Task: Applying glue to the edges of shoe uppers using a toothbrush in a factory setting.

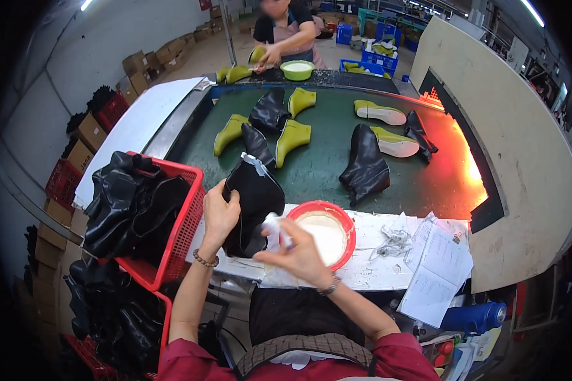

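My left hand [220, 214] is closed on the edge of a black boot upper [255, 206], which stands tilted at the near edge of the belt with a pale strip along its top rim. Between the fingers of my right hand [304, 257] is a small white tool [277, 230], blurred, its kind unclear. It is close to the lower right side of the boot upper. Just right of it sits a red bowl [351, 236] of creamy white liquid, partly behind my right hand.
Yellow-green shoe lasts [293, 141] and black boot uppers [365, 162] lie on the green conveyor belt [324, 178]. Red baskets [194, 203] of black uppers stand left. Orange heat glows at right. Across the belt, a person handles a last beside a green bowl [297, 75]. Papers [440, 273] lie front right.
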A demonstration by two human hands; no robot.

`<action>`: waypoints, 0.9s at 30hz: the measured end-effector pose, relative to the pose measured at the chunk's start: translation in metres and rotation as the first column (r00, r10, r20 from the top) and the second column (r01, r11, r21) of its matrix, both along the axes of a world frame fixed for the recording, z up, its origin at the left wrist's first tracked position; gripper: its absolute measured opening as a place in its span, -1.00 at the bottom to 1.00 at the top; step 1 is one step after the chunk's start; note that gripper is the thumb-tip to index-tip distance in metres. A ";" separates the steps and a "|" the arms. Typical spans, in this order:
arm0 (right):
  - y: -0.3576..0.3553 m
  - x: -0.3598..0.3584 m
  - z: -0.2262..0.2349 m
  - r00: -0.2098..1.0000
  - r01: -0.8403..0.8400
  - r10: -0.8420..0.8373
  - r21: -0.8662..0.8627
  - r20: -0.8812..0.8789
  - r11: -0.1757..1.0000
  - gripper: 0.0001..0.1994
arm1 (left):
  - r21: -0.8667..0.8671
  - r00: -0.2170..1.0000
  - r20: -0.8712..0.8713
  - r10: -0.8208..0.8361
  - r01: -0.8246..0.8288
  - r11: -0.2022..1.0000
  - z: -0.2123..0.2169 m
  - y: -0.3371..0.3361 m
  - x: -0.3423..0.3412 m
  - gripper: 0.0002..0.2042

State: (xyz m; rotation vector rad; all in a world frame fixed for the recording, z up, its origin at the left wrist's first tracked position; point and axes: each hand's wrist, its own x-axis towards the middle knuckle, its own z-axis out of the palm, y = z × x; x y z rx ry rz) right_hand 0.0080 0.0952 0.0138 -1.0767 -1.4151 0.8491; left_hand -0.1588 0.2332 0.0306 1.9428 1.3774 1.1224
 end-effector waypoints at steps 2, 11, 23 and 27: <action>0.008 -0.020 -0.003 0.992 -0.075 0.076 -0.013 0.096 0.997 -0.36 | 0.085 0.993 0.014 0.119 -0.119 0.989 0.002 0.008 0.002 -0.76; 0.013 -0.013 0.012 0.894 -0.086 -0.027 0.230 0.448 0.969 -0.68 | -0.190 0.305 0.952 -0.010 0.618 0.763 -0.005 0.003 -0.032 -0.53; -0.010 0.021 0.028 0.964 -0.136 0.078 0.220 0.255 0.966 -0.78 | -0.287 0.915 0.289 -0.280 0.362 0.887 -0.084 -0.091 -0.011 -0.33; -0.018 0.086 0.001 0.809 0.237 -0.352 0.288 0.471 0.928 -0.66 | -0.054 0.940 0.263 -0.218 0.239 0.969 -0.074 -0.089 -0.019 -0.42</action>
